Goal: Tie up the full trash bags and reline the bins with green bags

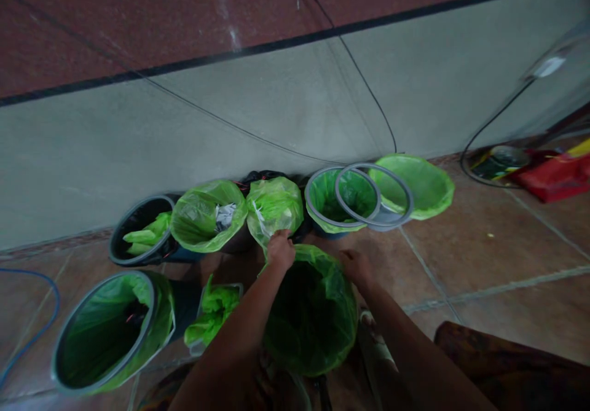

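Observation:
A bin lined with a translucent green bag [318,362] stands right in front of me, between my feet. At its far left rim my left hand [280,250] is closed on the edge of the green bag. My right hand [356,266] is closed too, pinching the bag's edge at the far right rim. The bag is folded outward over the rim, and its inside is dark. Just beyond my left hand sits a bin with a bunched green bag [276,205]. Beyond my right hand, a loose grey ring [405,214] leans across a lined bin with a grey rim [318,211].
More bins line the wall: a dark one [117,248], a green-lined one [184,230] and another green-lined one [433,183]. A large lined bin [59,362] tilts at left, near a small tub of green bags [212,313]. A red dustpan [562,177] and cables lie right.

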Motion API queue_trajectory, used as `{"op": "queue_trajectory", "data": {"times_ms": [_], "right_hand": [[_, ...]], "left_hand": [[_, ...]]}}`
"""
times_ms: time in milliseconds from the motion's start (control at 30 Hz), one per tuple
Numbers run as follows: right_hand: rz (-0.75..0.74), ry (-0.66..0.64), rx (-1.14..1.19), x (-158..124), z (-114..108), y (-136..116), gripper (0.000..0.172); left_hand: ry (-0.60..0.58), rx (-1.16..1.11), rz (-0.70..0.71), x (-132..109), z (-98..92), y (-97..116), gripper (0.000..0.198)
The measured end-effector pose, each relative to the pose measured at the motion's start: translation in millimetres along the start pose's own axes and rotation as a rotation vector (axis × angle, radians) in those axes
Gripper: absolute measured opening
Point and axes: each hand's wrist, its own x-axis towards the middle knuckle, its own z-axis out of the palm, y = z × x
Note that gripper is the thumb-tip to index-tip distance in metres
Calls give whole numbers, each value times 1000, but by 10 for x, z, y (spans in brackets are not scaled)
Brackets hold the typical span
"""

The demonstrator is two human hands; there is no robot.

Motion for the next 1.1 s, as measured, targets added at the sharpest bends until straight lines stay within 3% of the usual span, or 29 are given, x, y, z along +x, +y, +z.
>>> {"op": "queue_trajectory", "data": {"times_ms": [133, 300, 467, 667, 733, 833, 900, 1033, 1100], "right_hand": [[-103, 120, -53, -117, -146, 71, 35], [-155, -37, 1, -233, -84, 83, 32], [-125, -53, -162, -322, 158, 88, 24], [-49, -81, -343, -384, 278, 87, 17], [-51, -76, -289, -393, 224, 89, 31], [-119, 5, -155, -350, 101, 8, 59], [-210, 56, -121, -264, 38, -125, 48], [-372, -34, -271, -26, 70, -450, 30], [-426, -117, -374, 60, 150, -538, 27]], "left_hand": [[-6, 55, 257, -42, -123, -77, 25], [-184, 163, 403, -136, -68, -168, 29], [-266, 285, 349, -209, 39, -190, 26], [-320, 345, 208, -244, -25, -56, 31], [-309, 356, 146, -264, -66, -39, 40], [-258, 314, 122, -263, -147, -51, 72], [-221, 205, 160, -219, -205, -48, 81], [-134, -48, 162, -79, -248, 39, 37], [-133, -51, 91, -49, -205, 77, 38]]}}
